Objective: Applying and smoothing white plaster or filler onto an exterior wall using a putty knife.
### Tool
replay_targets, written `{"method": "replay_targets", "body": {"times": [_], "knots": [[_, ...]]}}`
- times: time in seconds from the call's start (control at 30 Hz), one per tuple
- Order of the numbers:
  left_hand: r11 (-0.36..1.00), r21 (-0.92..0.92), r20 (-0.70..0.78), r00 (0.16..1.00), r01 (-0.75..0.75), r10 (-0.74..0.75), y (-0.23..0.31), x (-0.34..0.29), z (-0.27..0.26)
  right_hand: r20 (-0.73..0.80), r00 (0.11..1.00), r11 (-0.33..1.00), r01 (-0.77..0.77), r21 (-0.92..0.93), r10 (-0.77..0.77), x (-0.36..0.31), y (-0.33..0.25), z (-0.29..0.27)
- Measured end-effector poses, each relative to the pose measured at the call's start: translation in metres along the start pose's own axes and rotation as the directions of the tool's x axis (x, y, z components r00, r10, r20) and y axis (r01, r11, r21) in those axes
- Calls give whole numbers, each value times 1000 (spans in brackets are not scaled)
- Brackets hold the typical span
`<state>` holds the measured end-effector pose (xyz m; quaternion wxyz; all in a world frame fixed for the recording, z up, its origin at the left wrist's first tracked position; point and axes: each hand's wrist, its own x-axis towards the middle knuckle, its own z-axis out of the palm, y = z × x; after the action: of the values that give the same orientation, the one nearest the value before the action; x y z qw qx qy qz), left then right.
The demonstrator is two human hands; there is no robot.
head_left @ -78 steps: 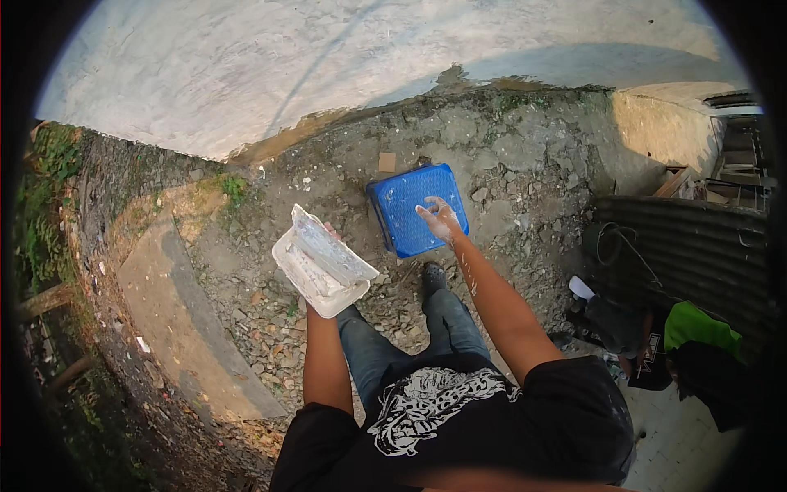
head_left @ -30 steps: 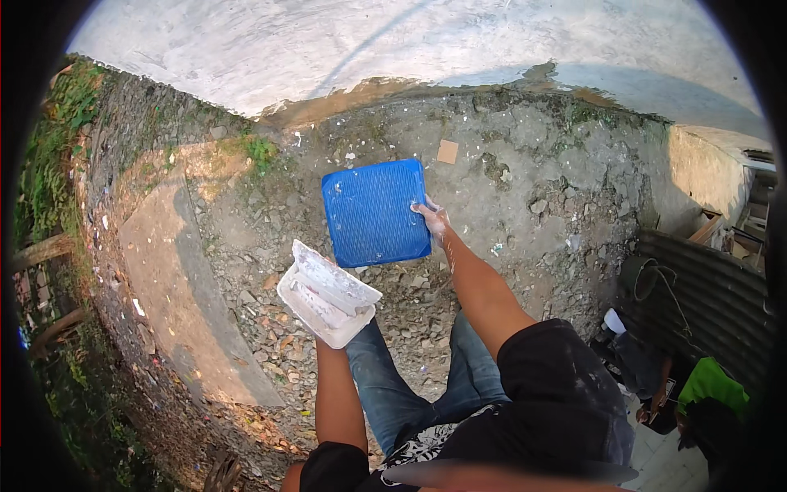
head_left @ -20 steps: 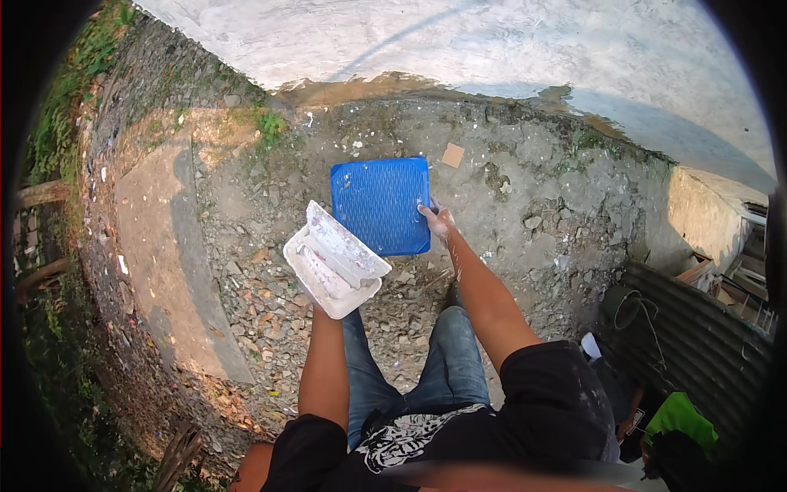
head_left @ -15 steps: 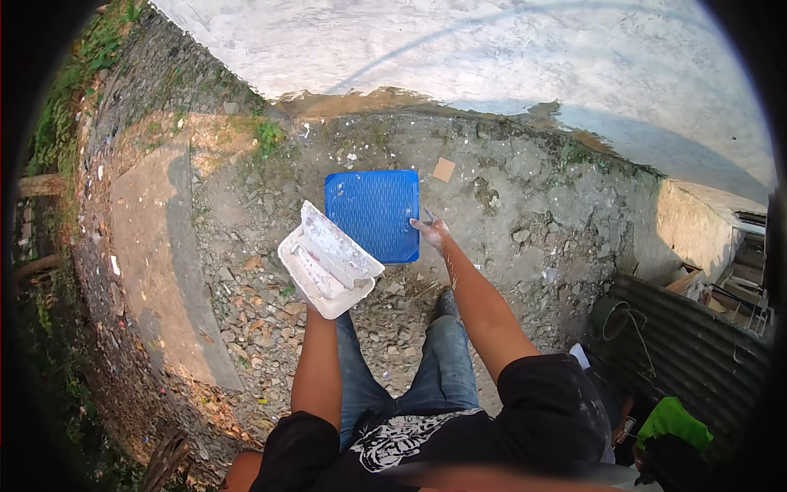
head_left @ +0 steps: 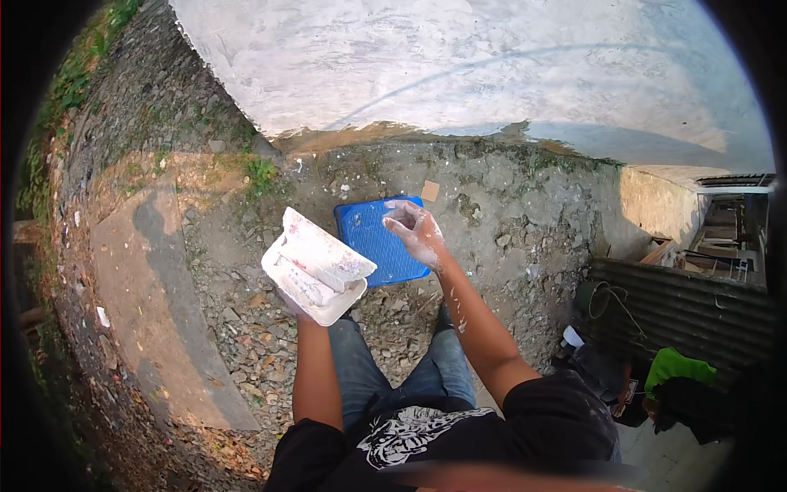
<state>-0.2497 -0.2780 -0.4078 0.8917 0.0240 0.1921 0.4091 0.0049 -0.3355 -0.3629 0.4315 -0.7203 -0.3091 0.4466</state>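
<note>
My left hand (head_left: pixel 292 307) holds up a white foam clamshell box (head_left: pixel 324 232) from below, its fingers mostly hidden under it. The lid stands raised, and white and pinkish smears coat the inside. A whitish elongated lump (head_left: pixel 305 283) lies in it; I cannot tell what it is. Over the blue ribbed plastic stool or crate (head_left: pixel 373 242) hovers my right hand (head_left: pixel 420 234), dusted with white. Its fingers curve with a gap to the thumb, and nothing shows between them. The blue thing sits askew on the ground before my feet, partly covered by the box and hand.
A whitish plastered wall (head_left: pixel 492 74) rises ahead, and a small tan square (head_left: pixel 429 191) lies near its foot. Stones and rubble (head_left: pixel 262 353) cover the ground beside a concrete slab (head_left: pixel 147 303) on the left. Corrugated sheeting (head_left: pixel 680 312) and a green cloth (head_left: pixel 679 369) are at right.
My right hand has left the blue thing's right edge and come up over its top. The blue thing now sits turned at an angle. The foam box has shifted slightly left.
</note>
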Motion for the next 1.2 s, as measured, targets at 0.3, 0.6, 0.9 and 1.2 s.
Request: {"method": "replay_targets", "body": {"times": [0.3,0.6,0.9,1.2], "knots": [[946,-323,454,878,7,149,139,40,149,-20,854,751,447,-485,-521,-50,-280,102],[956,-10,259,923,-292,285,228,18,291,284,714,467,655,-594,-640,-54,-426,121],[930,-121,518,777,-348,359,263,-2,349,227,524,363,785,-501,-821,-109,-509,97],[870,-62,576,694,-489,432,258,-12,391,203,521,299,719,-627,-829,-89,-511,107]]}}
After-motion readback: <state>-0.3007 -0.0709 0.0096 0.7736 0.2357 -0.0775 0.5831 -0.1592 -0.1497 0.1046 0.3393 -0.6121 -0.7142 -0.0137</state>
